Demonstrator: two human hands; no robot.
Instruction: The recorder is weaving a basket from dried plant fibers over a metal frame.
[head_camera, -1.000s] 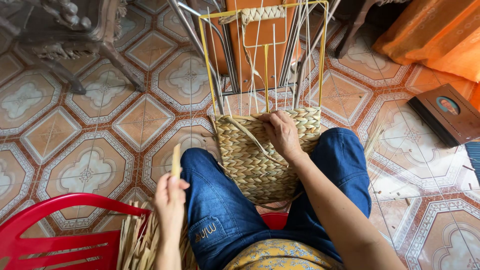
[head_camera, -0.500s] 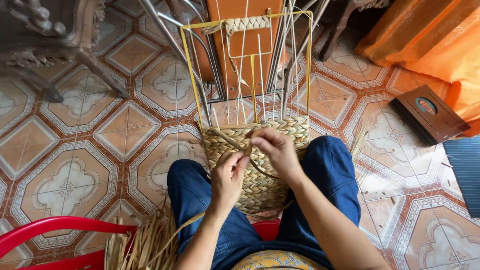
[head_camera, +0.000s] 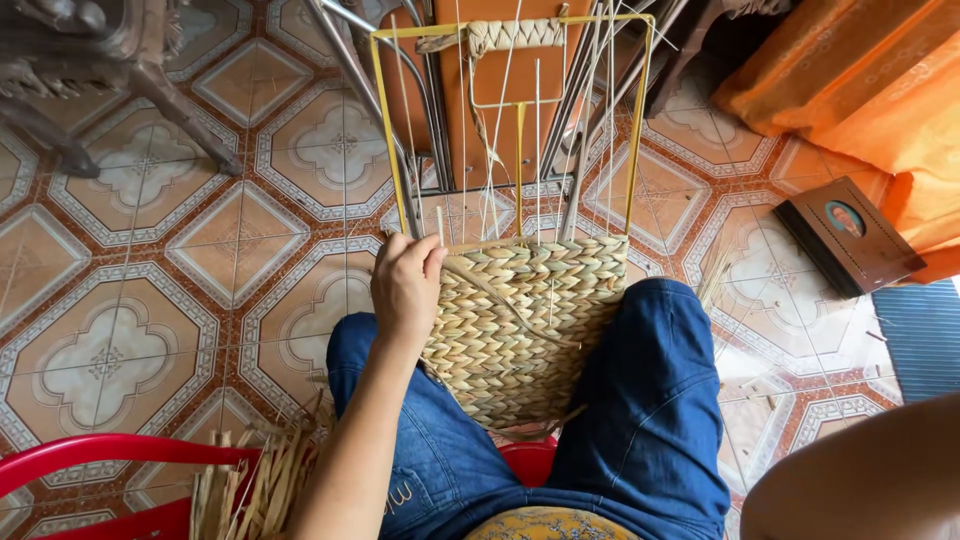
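The left hand (head_camera: 405, 285) is closed on the upper left edge of the woven basket (head_camera: 520, 330). Well to its right lies a dark flat box (head_camera: 850, 235) bearing a round picture.

Hands: one in full view, the left hand (head_camera: 405, 285), gripping the top left edge of the basket; the right hand was out of view, only its forearm showing at the lower right.
Woven baskets: one half-woven basket (head_camera: 520, 325), between the knees.
Wire frames: one yellow frame (head_camera: 385, 130), rising from the basket.
Wrapped handles: one handle (head_camera: 500, 36), at the top of the frame above the basket.
Red chairs: one red chair (head_camera: 95, 460), left of the basket.
Straw bundles: one loose bundle (head_camera: 255, 485), lower left of the basket.
Framed pictures: one dark framed picture (head_camera: 850, 235), on the floor right of the basket.
Upright strands: too many and too thin to count.
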